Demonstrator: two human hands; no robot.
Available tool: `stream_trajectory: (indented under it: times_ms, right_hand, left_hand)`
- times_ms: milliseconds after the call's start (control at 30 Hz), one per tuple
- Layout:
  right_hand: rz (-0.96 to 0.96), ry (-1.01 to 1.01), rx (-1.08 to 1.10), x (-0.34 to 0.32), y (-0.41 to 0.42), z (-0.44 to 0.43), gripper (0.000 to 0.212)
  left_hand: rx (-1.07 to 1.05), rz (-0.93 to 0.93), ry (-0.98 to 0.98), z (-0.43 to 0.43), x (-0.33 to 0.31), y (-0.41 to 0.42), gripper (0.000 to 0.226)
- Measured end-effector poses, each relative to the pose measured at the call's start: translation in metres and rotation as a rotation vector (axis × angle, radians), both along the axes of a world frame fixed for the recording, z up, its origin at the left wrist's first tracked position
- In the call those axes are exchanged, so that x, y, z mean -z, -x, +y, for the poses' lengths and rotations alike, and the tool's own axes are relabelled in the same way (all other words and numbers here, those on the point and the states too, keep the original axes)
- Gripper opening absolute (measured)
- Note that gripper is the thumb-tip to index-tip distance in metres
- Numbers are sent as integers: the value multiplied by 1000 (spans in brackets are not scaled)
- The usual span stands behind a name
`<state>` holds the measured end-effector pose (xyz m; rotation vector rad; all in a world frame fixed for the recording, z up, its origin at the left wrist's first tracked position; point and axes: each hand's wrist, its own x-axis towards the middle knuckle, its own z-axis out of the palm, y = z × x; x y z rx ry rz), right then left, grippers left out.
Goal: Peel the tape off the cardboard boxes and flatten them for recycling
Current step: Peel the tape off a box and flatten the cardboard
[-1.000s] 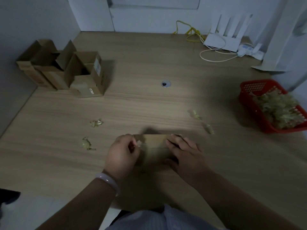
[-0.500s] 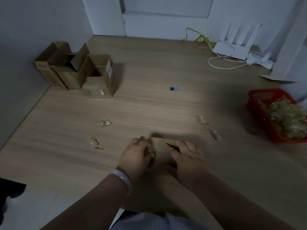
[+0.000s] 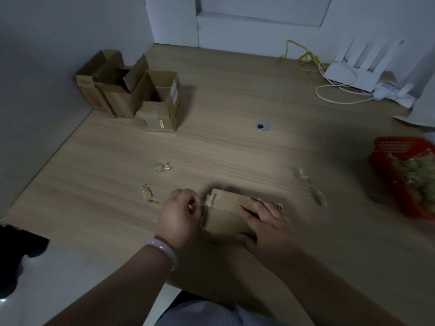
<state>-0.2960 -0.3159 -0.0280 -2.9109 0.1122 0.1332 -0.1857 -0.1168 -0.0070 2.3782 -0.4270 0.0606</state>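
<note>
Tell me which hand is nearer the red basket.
Right. The right hand rests on the cardboard box, on its end toward the red basket; the left hand pinches tape at the box's opposite end, farther away.

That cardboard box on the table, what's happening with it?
A person is peeling tape off a cardboard box. The left hand pinches a tape strand at its left end; the right hand presses it onto the table. Crumpled tape scraps lie around, a red basket holds more, and opened boxes stand far left.
</note>
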Motion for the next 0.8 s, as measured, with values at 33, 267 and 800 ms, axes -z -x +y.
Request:
stream_trajectory:
  times_ms: [33, 267, 800]
  right_hand:
    - [2, 5, -3, 0, 0, 0, 69]
    - [10, 10, -10, 1, 0, 0, 67]
    - [-33, 9, -1, -5, 1, 3, 63]
  left_hand:
    - [75, -15, -46, 0, 1, 2, 14]
    - [368, 50, -86, -5, 0, 7, 23]
    - [107, 247, -27, -13, 13, -7, 10]
